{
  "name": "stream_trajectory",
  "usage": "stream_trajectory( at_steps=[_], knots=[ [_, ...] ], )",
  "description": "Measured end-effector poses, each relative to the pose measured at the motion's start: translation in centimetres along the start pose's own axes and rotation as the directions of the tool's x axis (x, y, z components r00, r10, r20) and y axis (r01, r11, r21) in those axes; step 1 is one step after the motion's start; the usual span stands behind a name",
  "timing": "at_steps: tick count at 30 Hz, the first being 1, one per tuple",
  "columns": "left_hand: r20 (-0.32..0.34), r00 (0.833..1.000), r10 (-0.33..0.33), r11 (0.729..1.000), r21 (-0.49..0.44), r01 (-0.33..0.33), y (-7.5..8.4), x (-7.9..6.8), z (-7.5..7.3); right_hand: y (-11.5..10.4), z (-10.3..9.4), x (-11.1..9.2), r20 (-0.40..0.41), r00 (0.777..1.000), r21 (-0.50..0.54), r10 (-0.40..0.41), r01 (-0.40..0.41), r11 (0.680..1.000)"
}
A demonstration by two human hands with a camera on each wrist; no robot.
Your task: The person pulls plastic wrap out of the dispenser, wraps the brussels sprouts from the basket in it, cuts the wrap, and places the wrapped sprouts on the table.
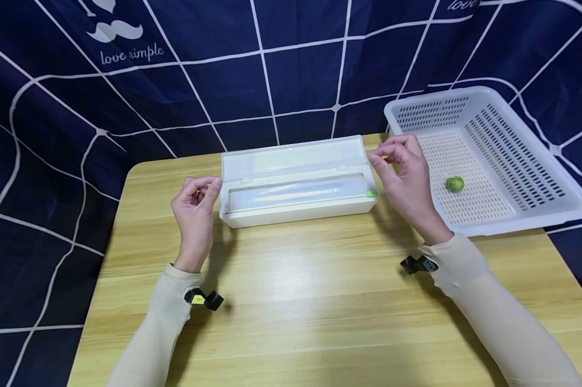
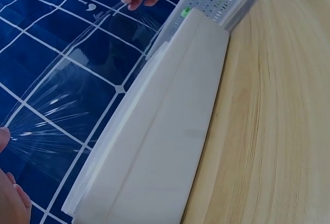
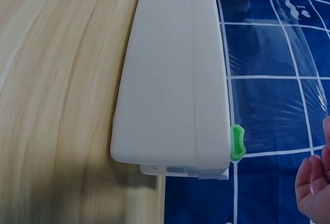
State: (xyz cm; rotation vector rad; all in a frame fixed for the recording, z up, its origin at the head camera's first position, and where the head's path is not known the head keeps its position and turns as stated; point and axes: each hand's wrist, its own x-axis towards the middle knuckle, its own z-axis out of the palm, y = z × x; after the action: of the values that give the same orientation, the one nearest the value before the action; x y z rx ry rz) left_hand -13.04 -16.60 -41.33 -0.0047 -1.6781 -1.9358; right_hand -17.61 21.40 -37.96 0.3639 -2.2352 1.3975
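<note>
A long white cling film dispenser [image 1: 298, 216] lies on the wooden table with its lid [image 1: 291, 158] raised at the back. Inside it is a roll of clear film [image 1: 296, 192]. My left hand [image 1: 193, 223] pinches one corner of the drawn-out cling film [image 2: 56, 126] between thumb and fingers, just off the box's left end. At the right end, my right hand [image 1: 407, 183] pinches the other corner. Between the hands the sheet is stretched above the box, creased near the left fingertips. A green slide cutter [image 3: 237, 142] sits at the box's right end.
To the right stands a white perforated plastic basket [image 1: 489, 228], close beside my right hand, holding a small round green item [image 1: 454, 184]. Dark blue cloth with white lines [image 1: 300, 80] hangs behind the table [image 1: 291, 301] and along both sides.
</note>
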Motion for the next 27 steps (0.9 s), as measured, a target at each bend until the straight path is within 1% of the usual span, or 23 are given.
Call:
stream_trajectory(
  at_steps=[3,7,11,14,17,21,27],
  knots=[
    [-0.007,1.000,0.000,1.000,-0.001,0.000,0.17,0.05,0.02,0.04,-0.08,0.04,0.000,1.000,0.015,-0.017,0.017,1.000],
    [-0.007,1.000,0.022,0.999,0.047,-0.022,0.32,0.13,-0.02,0.03,-0.30,0.12,0.017,0.999,0.047,-0.046,0.045,0.998],
    [-0.016,1.000,0.006,0.997,0.071,-0.005,0.41,0.07,0.04,-0.21,-0.43,0.11,0.034,0.998,0.069,-0.060,0.058,0.996],
    [-0.016,1.000,-0.003,0.998,0.068,0.004,0.48,0.02,0.01,-0.34,-0.38,0.02,0.040,0.998,0.074,-0.053,0.050,0.996],
    [-0.004,1.000,0.003,0.998,0.068,-0.003,0.52,-0.01,-0.13,-0.38,-0.34,-0.12,0.040,0.998,0.072,-0.043,0.040,0.997],
    [0.001,1.000,-0.003,1.000,0.031,0.003,0.59,-0.05,-0.21,-0.24,-0.30,-0.25,0.037,0.998,0.081,-0.047,0.044,0.996],
    [0.018,1.000,0.006,1.000,-0.026,-0.006,0.70,-0.02,0.05,0.01,-0.38,-0.26,0.025,0.998,0.127,-0.060,0.057,0.990]
  ],
)
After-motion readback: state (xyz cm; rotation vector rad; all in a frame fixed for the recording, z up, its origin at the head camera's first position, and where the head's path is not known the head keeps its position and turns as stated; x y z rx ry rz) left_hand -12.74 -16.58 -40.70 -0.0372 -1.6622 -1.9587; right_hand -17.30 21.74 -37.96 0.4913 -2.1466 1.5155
